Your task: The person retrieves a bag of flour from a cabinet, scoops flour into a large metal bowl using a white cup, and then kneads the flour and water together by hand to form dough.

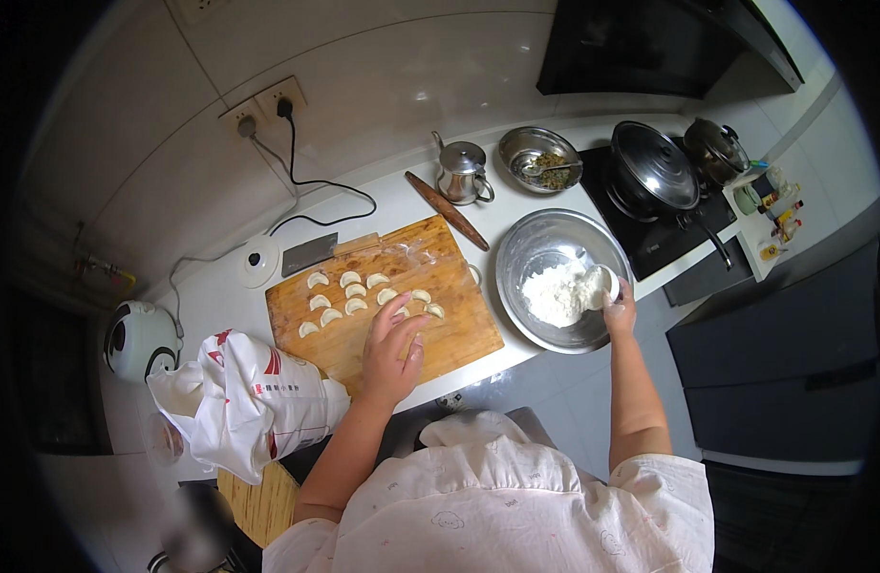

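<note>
In my right hand [620, 310] is a small white cup [606, 284], tilted at the right inner side of a wide steel mixing bowl [516, 296]. A heap of white flour [558, 294] lies in the bowl, against the cup's mouth. My left hand [394, 351] hovers over the wooden cutting board [459, 344], fingers apart and holding nothing. Several crescent-shaped dumplings [331, 315] rest in loose rows on the board, some partly hidden by my left hand. Flour dusts the board's far right corner.
Beyond the board lie a cleaver [309, 254] and a wooden rolling pin [447, 210]. A steel kettle [462, 170] and a bowl of filling [545, 160] stand behind. The lidded wok [655, 167] sits on the cooktop. A large flour sack [258, 396] stands at left.
</note>
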Demonstrator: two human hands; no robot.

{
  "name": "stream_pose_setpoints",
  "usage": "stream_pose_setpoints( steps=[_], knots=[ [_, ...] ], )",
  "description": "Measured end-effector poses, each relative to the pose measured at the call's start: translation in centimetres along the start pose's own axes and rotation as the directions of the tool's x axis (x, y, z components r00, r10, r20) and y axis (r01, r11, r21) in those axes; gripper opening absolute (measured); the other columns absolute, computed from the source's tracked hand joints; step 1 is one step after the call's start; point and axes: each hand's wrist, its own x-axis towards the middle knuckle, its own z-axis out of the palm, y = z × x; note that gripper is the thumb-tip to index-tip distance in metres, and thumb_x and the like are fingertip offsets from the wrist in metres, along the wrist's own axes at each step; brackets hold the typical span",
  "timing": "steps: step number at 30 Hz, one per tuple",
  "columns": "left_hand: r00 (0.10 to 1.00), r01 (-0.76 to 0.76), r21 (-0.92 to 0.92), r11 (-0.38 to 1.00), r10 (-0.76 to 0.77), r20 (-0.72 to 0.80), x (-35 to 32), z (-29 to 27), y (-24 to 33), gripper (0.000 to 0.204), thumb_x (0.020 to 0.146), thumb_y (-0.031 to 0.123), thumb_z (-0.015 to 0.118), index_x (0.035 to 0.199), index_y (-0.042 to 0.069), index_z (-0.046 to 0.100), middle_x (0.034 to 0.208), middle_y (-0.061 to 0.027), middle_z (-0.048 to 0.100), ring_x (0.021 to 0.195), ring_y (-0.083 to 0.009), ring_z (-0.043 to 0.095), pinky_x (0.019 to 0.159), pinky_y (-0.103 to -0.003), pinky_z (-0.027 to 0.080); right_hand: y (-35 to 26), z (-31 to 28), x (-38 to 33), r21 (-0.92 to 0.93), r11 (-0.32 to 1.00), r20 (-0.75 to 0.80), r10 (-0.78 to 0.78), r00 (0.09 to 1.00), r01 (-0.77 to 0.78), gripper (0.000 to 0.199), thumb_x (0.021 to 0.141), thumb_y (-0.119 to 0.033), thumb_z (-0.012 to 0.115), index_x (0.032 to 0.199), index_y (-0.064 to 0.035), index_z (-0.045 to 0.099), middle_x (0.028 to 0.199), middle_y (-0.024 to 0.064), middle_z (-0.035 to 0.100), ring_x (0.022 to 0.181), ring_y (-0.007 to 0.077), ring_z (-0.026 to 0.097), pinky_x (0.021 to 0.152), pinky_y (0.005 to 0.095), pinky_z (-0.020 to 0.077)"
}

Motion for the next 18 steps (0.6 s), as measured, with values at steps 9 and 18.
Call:
stream_pose_setpoints(
  steps=[9, 18],
  knots=[
    [0.999, 0.043, 0.006, 0.999, -0.042, -0.029, -0.7, -1.2, -0.6, 0.028, 0.073, -0.001, 0.053, 0.099, 0.005, 0.060, 0.123, -0.0166, 0.046, 0.110, -0.0303, 0.048, 0.089, -0.038, 0.042, -0.7, 0.6, -0.5, 0.370, 0.839, 0.152, 0.369, 0.917, -0.399, 0.039, 0.080, -0.017, 0.062, 0.117, -0.0124, 0.048, 0.087, 0.0056, 0.058, 0.066, 0.0138, 0.057, 0.046, 0.0242, 0.0477],
    [0.995, 0.038, 0.033, 0.999, -0.035, -0.091, -2.1, -3.7, -0.4, 0.028, 0.072, -0.002, 0.053, 0.099, 0.004, 0.061, 0.123, -0.0169, 0.045, 0.111, -0.0307, 0.047, 0.088, -0.037, 0.042, -4.5, -1.2, -1.0, 0.678, 0.053, 0.628, 0.477, 0.615, -0.733, 0.030, 0.084, -0.031, 0.057, 0.102, -0.0074, 0.054, 0.076, 0.0034, 0.057, 0.056, 0.0104, 0.054, 0.045, 0.0162, 0.0480]
  ],
)
